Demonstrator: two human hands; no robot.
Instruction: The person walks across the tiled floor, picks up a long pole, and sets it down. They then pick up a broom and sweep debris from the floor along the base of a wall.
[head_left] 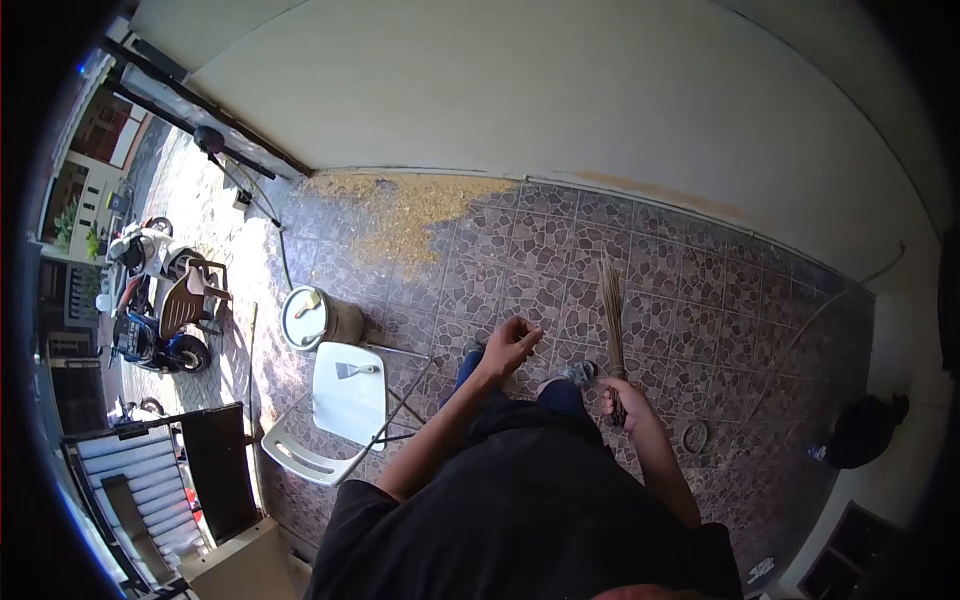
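My right hand (pixel 628 400) is closed around the base of a stick broom (pixel 612 318), whose bristles point away from me over the patterned floor tiles (pixel 700 290). My left hand (pixel 510 343) is raised in front of me with its fingers loosely curled, and nothing shows in it. Both hands hover above my legs and feet. A patch of yellowish dust or sand (pixel 405 215) lies on the tiles against the far wall.
A white plastic chair (pixel 335 405) with a scraper (pixel 355 370) on its seat stands at my left, a lidded white bucket (pixel 315 318) behind it. Motorbikes (pixel 150 335) and a brown chair (pixel 190 300) are parked farther left. A floor drain (pixel 694 436) and a dark bag (pixel 865 428) lie to the right.
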